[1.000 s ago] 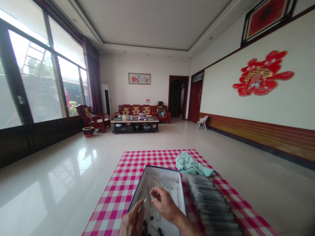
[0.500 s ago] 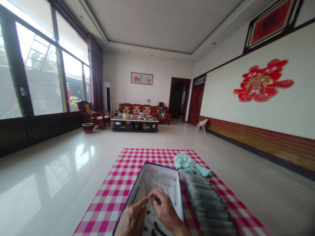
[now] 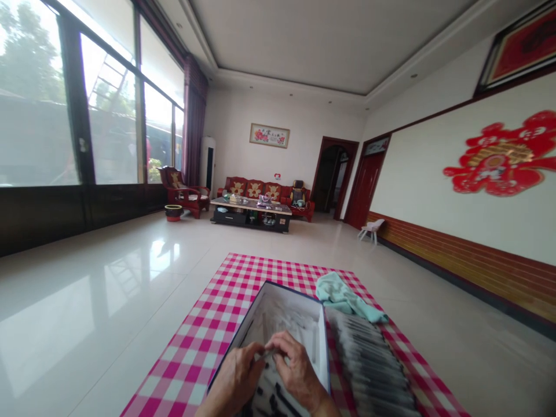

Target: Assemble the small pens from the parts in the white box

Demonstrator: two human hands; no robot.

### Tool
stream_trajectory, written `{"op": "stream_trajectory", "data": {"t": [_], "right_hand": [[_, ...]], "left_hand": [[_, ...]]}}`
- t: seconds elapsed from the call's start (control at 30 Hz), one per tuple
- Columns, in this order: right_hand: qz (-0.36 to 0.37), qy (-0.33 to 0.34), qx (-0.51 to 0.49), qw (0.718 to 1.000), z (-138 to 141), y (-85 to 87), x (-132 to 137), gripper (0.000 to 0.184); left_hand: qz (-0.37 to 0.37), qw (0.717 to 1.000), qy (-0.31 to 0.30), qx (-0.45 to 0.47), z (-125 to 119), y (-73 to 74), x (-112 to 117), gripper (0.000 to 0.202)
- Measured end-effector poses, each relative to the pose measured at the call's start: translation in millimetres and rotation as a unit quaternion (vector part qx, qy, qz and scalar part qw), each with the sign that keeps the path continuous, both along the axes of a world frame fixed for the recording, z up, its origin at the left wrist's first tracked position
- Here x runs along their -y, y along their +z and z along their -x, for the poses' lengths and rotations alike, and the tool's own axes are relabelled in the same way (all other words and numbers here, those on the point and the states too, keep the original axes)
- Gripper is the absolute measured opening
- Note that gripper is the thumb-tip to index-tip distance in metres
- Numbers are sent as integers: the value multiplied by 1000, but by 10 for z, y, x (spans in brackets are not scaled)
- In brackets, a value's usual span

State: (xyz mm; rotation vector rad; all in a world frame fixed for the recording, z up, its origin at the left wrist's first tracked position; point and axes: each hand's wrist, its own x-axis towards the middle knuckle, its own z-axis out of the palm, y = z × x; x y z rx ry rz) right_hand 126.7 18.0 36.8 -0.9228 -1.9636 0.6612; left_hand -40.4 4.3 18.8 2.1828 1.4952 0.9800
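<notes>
My left hand [image 3: 238, 373] and my right hand [image 3: 296, 368] meet fingertip to fingertip over an open white box [image 3: 322, 330] with a dark blue rim. Both are closed in a pinch on a slim, pale, partly see-through piece [image 3: 268, 353], mostly covered by the fingers. Beneath the hands, small black pieces [image 3: 273, 401] lie in the box, along with a longer black stick-like part [image 3: 286, 399]. Clear thin tubes [image 3: 284, 318] are loosely heaped toward its far end. Right of the box lies a long row of slim clear-and-black sticks [image 3: 373, 359], blurred.
The box stands on a pink-and-white checked tablecloth [image 3: 186, 341]. A crumpled mint-green cloth [image 3: 345, 298] lies at the far right, touching the row's far end. Beyond are a low table [image 3: 249, 214], a red wooden sofa [image 3: 260, 191] and a small pale chair [image 3: 372, 230].
The view has swung left, so the scene sits farther right. My hands stay together over the box, and the fingertips have drawn closer around the slim piece.
</notes>
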Motion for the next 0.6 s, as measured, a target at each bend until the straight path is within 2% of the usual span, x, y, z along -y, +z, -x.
{"op": "stream_trajectory", "data": {"t": [0.13,0.23,0.4,0.6], "right_hand": [[125,11,-61,990,-34,42,12,23],[178,47,-138,973,-49,52,-9,18],[231,60,-211,948,-55,-3,-71,17],[225,11,-176,958,-57,-22,-83,26]], "left_hand": [[14,999,-12,27,-6,32,-12,20],[22,999,-23,39,0,21,-33,27],[23,998,-29,45,7,9,-57,33],[6,999,-33,24,-3,11,-30,35]]}}
